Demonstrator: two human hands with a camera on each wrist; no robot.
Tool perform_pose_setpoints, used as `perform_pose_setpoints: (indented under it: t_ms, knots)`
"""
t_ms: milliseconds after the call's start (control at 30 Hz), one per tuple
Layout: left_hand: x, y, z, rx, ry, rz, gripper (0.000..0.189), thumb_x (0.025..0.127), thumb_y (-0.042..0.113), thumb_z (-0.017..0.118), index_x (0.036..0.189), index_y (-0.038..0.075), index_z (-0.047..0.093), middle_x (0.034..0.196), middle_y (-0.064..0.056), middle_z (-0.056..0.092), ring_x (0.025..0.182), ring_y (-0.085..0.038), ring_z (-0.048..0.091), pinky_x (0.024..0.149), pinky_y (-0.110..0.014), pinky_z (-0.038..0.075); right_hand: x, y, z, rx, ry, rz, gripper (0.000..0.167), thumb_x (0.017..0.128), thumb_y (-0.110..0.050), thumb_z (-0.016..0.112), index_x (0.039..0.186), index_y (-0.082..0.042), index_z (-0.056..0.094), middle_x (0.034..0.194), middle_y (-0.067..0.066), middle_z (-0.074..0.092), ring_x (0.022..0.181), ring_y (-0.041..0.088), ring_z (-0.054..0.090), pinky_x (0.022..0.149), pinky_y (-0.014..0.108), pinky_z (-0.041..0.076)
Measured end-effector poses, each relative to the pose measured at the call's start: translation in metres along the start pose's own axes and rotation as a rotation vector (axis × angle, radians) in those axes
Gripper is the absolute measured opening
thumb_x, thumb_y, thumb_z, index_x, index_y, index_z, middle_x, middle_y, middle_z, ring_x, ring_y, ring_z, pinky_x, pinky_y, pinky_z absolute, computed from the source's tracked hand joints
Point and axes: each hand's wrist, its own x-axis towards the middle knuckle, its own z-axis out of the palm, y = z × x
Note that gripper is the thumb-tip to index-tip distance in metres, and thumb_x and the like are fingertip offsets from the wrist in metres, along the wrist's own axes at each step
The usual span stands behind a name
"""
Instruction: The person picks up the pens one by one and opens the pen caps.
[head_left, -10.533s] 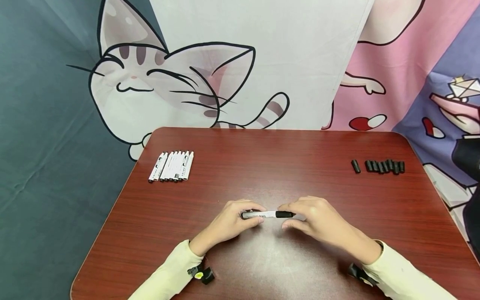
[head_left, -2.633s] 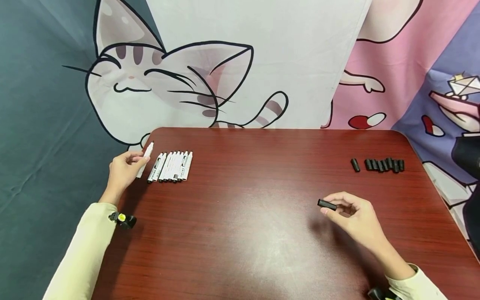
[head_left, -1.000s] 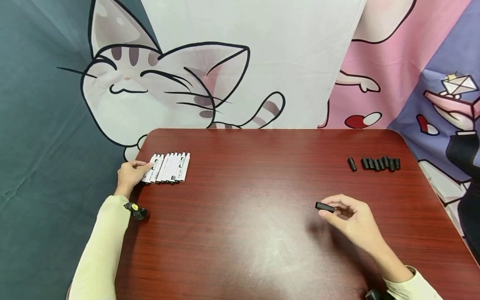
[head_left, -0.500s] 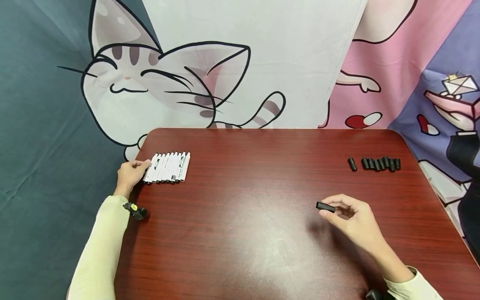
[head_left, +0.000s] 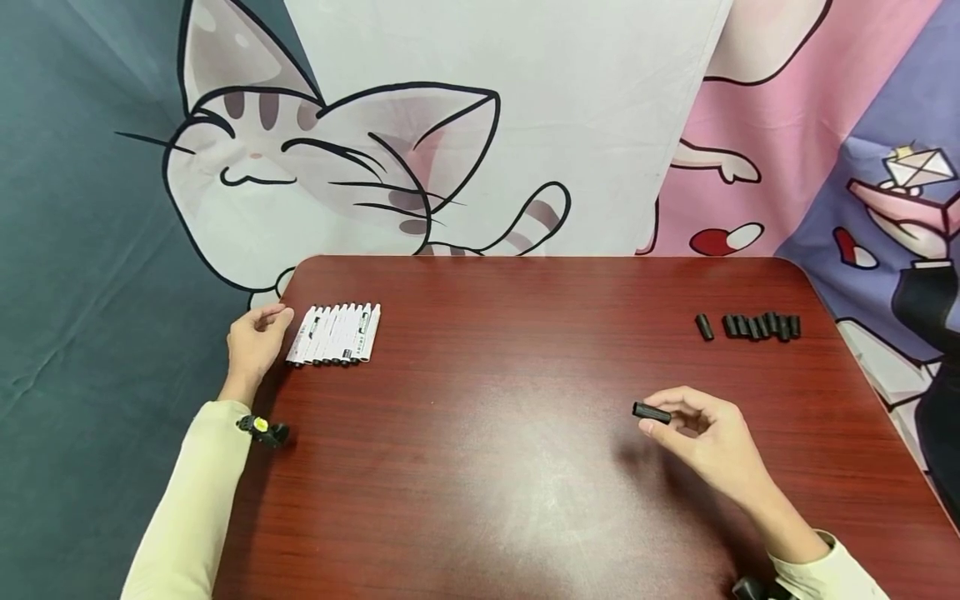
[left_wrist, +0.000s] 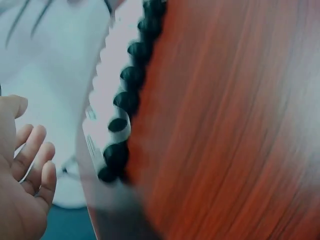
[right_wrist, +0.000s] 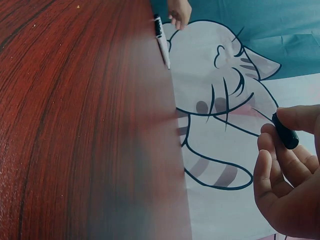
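At the table's left edge, several white markers (head_left: 333,335) without caps lie side by side, their black ends toward the near side. Just left of that row is my left hand (head_left: 255,342), apart from the markers and holding nothing; the left wrist view shows its fingers (left_wrist: 37,155) loosely bent beside the row. My right hand (head_left: 701,433) pinches a black marker cap (head_left: 651,412) between thumb and fingers, above the right half of the table. The same cap (right_wrist: 285,132) shows dark between thumb and fingers in the right wrist view.
On the far right of the reddish wooden table (head_left: 487,467) lies a row of several black caps (head_left: 761,327), with one cap (head_left: 704,327) a little apart to the left. A cat-print cloth (head_left: 315,183) hangs behind the far edge.
The uncapped marker from my left hand has joined the left end of the row, and that hand has let go and drawn back leftward. My right hand keeps the cap, nearly still.
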Motion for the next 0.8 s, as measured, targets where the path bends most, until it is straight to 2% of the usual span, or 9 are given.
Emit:
perform_pose_setpoints:
  t_ms: [67,133,267,400,500,633,700,800]
  knots:
    - [-0.006,0.011,0.005,-0.046,0.018,0.073,0.046,0.097,0.045,0.067,0.124,0.009,0.073,0.106,-0.005,0.072,0.086,0.006,0.056,0.079,-0.015,0.042,0.0,0.0,0.0,0.0,0.0,0.0,0.028,0.083,0.007,0.08,0.104,-0.01,0.073,0.091,0.003,0.077,0.066,0.01,0.069,0.055,0.021,0.051]
    - [-0.016,0.025,0.011,-0.096,0.009,0.157,0.037,0.098,0.035,0.069,0.121,0.007,0.074,0.102,-0.008,0.072,0.083,0.006,0.057,0.078,-0.013,0.043,0.001,0.0,-0.001,-0.004,0.002,-0.003,0.028,0.083,0.007,0.08,0.103,-0.01,0.073,0.091,0.004,0.077,0.066,0.009,0.068,0.055,0.021,0.051]
    - [-0.043,0.06,0.026,-0.178,-0.088,0.292,0.028,0.097,0.02,0.071,0.119,0.004,0.074,0.101,-0.015,0.073,0.084,0.004,0.061,0.075,-0.013,0.046,0.002,0.0,-0.001,0.0,0.006,-0.01,0.027,0.082,0.008,0.08,0.102,-0.009,0.073,0.091,0.011,0.077,0.067,0.007,0.067,0.057,0.02,0.052]
    - [-0.082,0.092,0.04,-0.265,-0.246,0.352,0.029,0.095,0.012,0.072,0.123,0.004,0.071,0.108,-0.017,0.073,0.09,0.001,0.062,0.077,-0.016,0.049,0.002,0.0,-0.001,0.001,0.011,-0.01,0.026,0.082,0.008,0.08,0.102,-0.008,0.073,0.09,0.014,0.076,0.066,0.006,0.067,0.058,0.02,0.052]
    - [-0.111,0.108,0.05,-0.312,-0.341,0.387,0.032,0.093,0.007,0.074,0.125,0.005,0.07,0.112,-0.016,0.073,0.093,-0.004,0.064,0.08,-0.02,0.051,0.002,-0.001,0.0,-0.001,0.012,-0.005,0.027,0.082,0.007,0.081,0.102,-0.009,0.073,0.09,0.008,0.077,0.066,0.007,0.067,0.058,0.02,0.052]
    - [-0.144,0.124,0.061,-0.304,-0.414,0.442,0.031,0.091,0.009,0.077,0.122,0.01,0.071,0.11,-0.006,0.074,0.094,-0.01,0.067,0.082,-0.027,0.055,0.002,-0.002,0.001,0.005,0.014,-0.004,0.027,0.081,0.006,0.081,0.101,-0.009,0.073,0.089,0.003,0.077,0.067,0.007,0.067,0.059,0.019,0.053]
    - [-0.158,0.131,0.065,-0.295,-0.444,0.473,0.031,0.091,0.011,0.077,0.121,0.012,0.071,0.11,-0.003,0.074,0.094,-0.013,0.068,0.083,-0.032,0.056,0.002,-0.002,0.001,0.01,0.018,-0.013,0.026,0.081,0.007,0.081,0.101,-0.008,0.073,0.089,0.006,0.077,0.067,0.007,0.066,0.06,0.019,0.052]
    - [-0.175,0.137,0.07,-0.292,-0.485,0.515,0.031,0.091,0.014,0.078,0.121,0.016,0.072,0.11,-0.003,0.074,0.096,-0.019,0.07,0.083,-0.036,0.057,0.002,-0.003,0.0,0.017,0.018,-0.012,0.025,0.082,0.008,0.08,0.102,-0.006,0.073,0.089,0.007,0.077,0.068,0.007,0.067,0.061,0.019,0.053]
